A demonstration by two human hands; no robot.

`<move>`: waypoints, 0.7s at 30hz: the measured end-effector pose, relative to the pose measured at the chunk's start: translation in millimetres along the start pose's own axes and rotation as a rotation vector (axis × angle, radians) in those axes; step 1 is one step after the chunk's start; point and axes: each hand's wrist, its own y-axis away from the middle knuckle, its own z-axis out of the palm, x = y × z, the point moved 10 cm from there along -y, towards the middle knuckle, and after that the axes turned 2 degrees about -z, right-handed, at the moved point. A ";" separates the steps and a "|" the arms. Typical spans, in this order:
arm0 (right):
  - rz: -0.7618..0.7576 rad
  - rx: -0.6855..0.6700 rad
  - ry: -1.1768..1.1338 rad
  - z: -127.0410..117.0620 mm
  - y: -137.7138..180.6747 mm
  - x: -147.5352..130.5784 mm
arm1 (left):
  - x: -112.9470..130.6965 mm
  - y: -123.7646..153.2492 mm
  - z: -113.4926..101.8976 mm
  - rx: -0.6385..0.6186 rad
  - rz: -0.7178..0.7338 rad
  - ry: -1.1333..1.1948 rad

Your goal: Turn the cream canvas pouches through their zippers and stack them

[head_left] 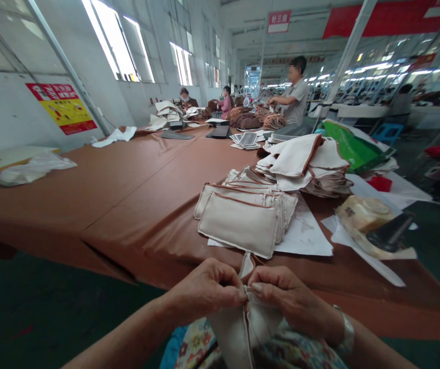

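Observation:
Both my hands pinch a cream leather piece (229, 328) with a brown seam down its middle, held over my lap at the table's front edge. My left hand (208, 287) grips it just left of the seam, thumb and fingers closed. On the other side of the seam my right hand (287, 294), with a bracelet at the wrist, is closed on the same piece. The fingertips almost meet. A narrow end of the piece sticks up beyond them. Just past my hands lies a fanned stack of cream rectangular panels (238, 223) with brown edging.
A brown-covered table (127, 179) stretches ahead. White paper (308, 236) lies under the panels. Farther right are a pile of cream pieces (296, 159), a green bag (354, 146) and a yellowed plastic container (369, 215) beside a dark object. Co-workers are at the far end.

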 end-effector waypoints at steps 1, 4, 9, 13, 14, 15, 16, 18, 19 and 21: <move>-0.005 0.005 0.016 -0.2 -0.8 -1.8 | 0.0 -0.9 -0.5 0.014 -0.003 -0.011; -0.006 0.027 0.076 -1.3 -3.3 -5.2 | -1.5 -3.4 -3.1 0.057 -0.005 -0.039; 0.045 0.031 0.032 0.4 -7.2 2.2 | -3.6 -6.7 -0.4 0.063 0.014 -0.002; 0.072 0.064 -0.033 -1.8 -8.3 9.7 | -4.5 -9.7 5.4 0.039 0.016 0.176; 0.068 0.070 -0.060 -2.1 -8.5 10.1 | -4.6 -10.4 6.6 0.030 0.013 0.214; 0.059 0.078 -0.075 -2.8 -8.7 9.9 | -4.3 -11.0 7.4 0.020 0.014 0.235; 0.048 0.088 -0.075 -3.9 -8.8 9.1 | -3.3 -11.4 7.8 0.010 0.021 0.241; 0.032 0.114 -0.023 -7.0 -8.5 7.7 | -0.6 -11.6 7.4 -0.006 0.043 0.203; 0.025 0.130 0.016 -8.8 -8.1 6.9 | 0.2 -11.5 7.0 -0.011 0.051 0.162; 0.016 0.156 0.098 -11.3 -7.2 5.5 | -0.6 -11.5 5.0 -0.008 0.051 0.056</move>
